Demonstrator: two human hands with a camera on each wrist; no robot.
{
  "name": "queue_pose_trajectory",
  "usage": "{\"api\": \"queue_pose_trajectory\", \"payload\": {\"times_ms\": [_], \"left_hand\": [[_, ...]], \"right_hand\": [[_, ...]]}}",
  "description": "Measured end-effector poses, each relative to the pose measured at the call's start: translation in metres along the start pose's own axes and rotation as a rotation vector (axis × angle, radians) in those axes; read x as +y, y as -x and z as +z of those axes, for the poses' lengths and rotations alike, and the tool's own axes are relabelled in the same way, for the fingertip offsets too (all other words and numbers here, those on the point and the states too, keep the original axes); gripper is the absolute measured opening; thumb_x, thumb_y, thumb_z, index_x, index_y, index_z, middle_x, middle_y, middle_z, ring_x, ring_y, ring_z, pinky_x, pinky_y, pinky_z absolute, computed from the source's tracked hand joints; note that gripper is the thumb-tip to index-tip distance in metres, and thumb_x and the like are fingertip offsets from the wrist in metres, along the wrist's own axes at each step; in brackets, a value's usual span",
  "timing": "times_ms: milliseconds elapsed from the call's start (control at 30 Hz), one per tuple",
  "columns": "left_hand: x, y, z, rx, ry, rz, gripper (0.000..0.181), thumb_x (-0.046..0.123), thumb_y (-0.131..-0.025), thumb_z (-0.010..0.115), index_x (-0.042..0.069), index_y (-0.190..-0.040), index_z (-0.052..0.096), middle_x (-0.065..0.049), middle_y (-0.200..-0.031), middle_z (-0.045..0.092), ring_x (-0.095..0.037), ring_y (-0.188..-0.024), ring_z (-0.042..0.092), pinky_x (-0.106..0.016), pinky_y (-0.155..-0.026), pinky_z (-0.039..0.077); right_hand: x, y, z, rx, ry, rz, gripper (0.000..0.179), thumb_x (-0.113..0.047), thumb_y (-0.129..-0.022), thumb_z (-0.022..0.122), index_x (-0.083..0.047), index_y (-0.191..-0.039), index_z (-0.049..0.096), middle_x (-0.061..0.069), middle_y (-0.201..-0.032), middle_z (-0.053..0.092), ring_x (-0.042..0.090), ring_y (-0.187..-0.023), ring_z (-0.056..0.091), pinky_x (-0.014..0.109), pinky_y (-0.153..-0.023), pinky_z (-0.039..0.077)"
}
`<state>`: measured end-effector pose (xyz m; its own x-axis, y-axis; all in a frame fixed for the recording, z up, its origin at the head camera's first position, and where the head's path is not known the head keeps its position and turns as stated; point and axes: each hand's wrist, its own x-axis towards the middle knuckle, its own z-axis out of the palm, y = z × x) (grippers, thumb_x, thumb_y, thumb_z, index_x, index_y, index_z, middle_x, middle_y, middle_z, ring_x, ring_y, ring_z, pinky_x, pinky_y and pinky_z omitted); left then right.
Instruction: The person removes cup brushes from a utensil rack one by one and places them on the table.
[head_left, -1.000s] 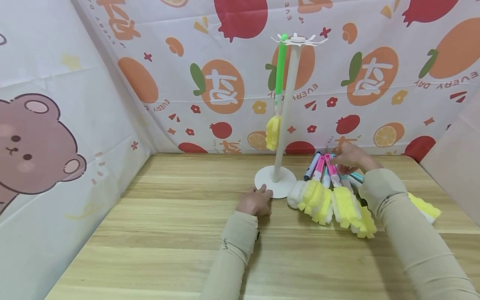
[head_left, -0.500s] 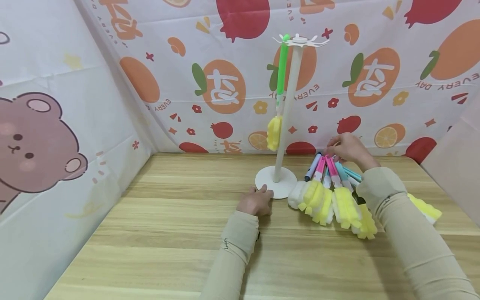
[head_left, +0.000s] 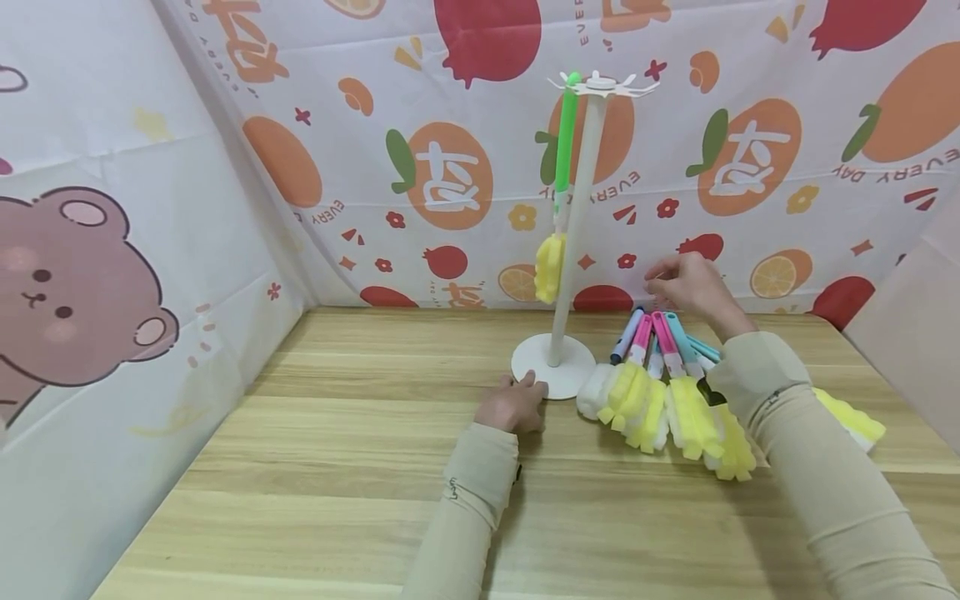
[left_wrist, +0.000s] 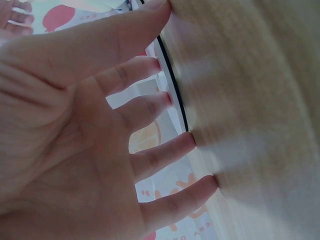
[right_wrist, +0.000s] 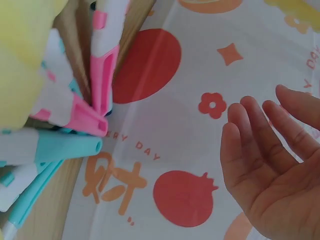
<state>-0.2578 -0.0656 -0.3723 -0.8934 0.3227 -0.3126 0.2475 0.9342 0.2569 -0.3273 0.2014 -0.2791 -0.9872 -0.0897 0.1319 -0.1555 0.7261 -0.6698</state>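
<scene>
My left hand (head_left: 512, 404) rests on the table with its fingertips at the front edge of the round white base (head_left: 534, 358) of a stand. In the left wrist view, its fingers (left_wrist: 150, 110) are spread along that dark-rimmed edge. From a hook at the top of the stand hangs a green-handled sponge bottle brush (head_left: 566, 150), yellow head down. My right hand (head_left: 696, 287) holds nothing, raised behind several more bottle brushes. Their pink handles (right_wrist: 102, 82) and a teal handle (right_wrist: 70, 143) lie apart from its loosely bent fingers (right_wrist: 260, 135) in the right wrist view.
Yellow and white sponge heads (head_left: 690, 417) fan toward the front of the wooden table (head_left: 337, 467). A purple brush handle (head_left: 627, 337) lies beside the base. Another yellow sponge (head_left: 847, 417) shows beyond the right sleeve. A fruit-print cloth (head_left: 450, 275) closes off the back.
My right hand has lifted up and back from over the brush handles, uncovering the teal ones. The left hand stays at the base.
</scene>
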Motion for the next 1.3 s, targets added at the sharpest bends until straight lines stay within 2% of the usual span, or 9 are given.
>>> {"api": "queue_pose_trajectory", "payload": {"times_ms": [200, 433, 667, 800, 900, 1067, 1300], "left_hand": [[0.0, 0.0, 0.0, 0.004, -0.007, 0.004, 0.044, 0.021, -0.092, 0.074, 0.016, -0.133, 0.06, -0.006, -0.163, 0.034, -0.038, -0.142, 0.035, -0.058, -0.103, 0.041], [0.0, 0.0, 0.001, 0.004, -0.025, 0.0, 0.045, 0.022, -0.092, 0.074, 0.017, -0.134, 0.059, -0.005, -0.163, 0.034, -0.037, -0.141, 0.035, -0.055, -0.102, 0.042], [-0.001, 0.0, 0.001, 0.005, -0.014, 0.001, 0.043, 0.02, -0.091, 0.074, 0.016, -0.132, 0.06, -0.005, -0.163, 0.034, -0.037, -0.141, 0.035, -0.056, -0.103, 0.041], [-0.001, 0.0, 0.002, 0.012, -0.008, 0.006, 0.039, 0.019, -0.091, 0.074, 0.016, -0.127, 0.061, -0.005, -0.162, 0.035, -0.038, -0.141, 0.036, -0.056, -0.104, 0.041], [-0.001, 0.0, 0.002, 0.014, -0.003, 0.006, 0.037, 0.018, -0.091, 0.074, 0.015, -0.125, 0.061, -0.005, -0.162, 0.035, -0.038, -0.14, 0.036, -0.056, -0.104, 0.04], [-0.001, -0.001, 0.002, 0.011, 0.002, 0.002, 0.037, 0.018, -0.091, 0.074, 0.015, -0.126, 0.061, -0.005, -0.163, 0.034, -0.038, -0.141, 0.035, -0.056, -0.104, 0.04], [-0.001, -0.001, 0.002, 0.014, -0.008, 0.002, 0.041, 0.017, -0.09, 0.073, 0.016, -0.129, 0.06, -0.005, -0.163, 0.034, -0.038, -0.141, 0.035, -0.057, -0.103, 0.041]], "right_hand": [[-0.009, 0.002, 0.002, 0.014, -0.028, -0.016, 0.028, -0.013, -0.1, 0.064, 0.005, -0.122, 0.067, 0.025, -0.116, 0.065, 0.037, -0.096, 0.064, 0.031, -0.074, 0.058], [-0.015, 0.0, 0.003, 0.047, -0.056, -0.061, 0.029, -0.014, -0.101, 0.063, 0.004, -0.123, 0.068, 0.025, -0.113, 0.068, 0.036, -0.095, 0.063, 0.022, -0.066, 0.052], [-0.021, -0.001, 0.003, 0.061, -0.106, -0.086, 0.029, -0.013, -0.1, 0.064, 0.005, -0.123, 0.068, 0.023, -0.112, 0.069, 0.035, -0.095, 0.066, 0.023, -0.072, 0.054], [-0.025, -0.002, 0.004, 0.07, -0.121, -0.082, 0.029, -0.015, -0.101, 0.064, 0.003, -0.124, 0.068, 0.022, -0.113, 0.069, 0.036, -0.099, 0.065, 0.036, -0.083, 0.056], [-0.028, -0.002, 0.004, 0.076, -0.134, -0.083, 0.029, -0.017, -0.101, 0.064, 0.002, -0.124, 0.068, 0.02, -0.113, 0.069, 0.036, -0.1, 0.065, 0.04, -0.087, 0.053], [-0.032, -0.003, 0.005, 0.092, -0.158, -0.116, 0.029, -0.017, -0.101, 0.065, 0.002, -0.122, 0.069, 0.02, -0.113, 0.07, 0.035, -0.099, 0.065, 0.027, -0.08, 0.053], [-0.038, -0.004, 0.006, 0.11, -0.178, -0.15, 0.028, -0.014, -0.1, 0.065, 0.004, -0.121, 0.07, 0.021, -0.112, 0.07, 0.031, -0.096, 0.066, 0.017, -0.074, 0.052]]}}
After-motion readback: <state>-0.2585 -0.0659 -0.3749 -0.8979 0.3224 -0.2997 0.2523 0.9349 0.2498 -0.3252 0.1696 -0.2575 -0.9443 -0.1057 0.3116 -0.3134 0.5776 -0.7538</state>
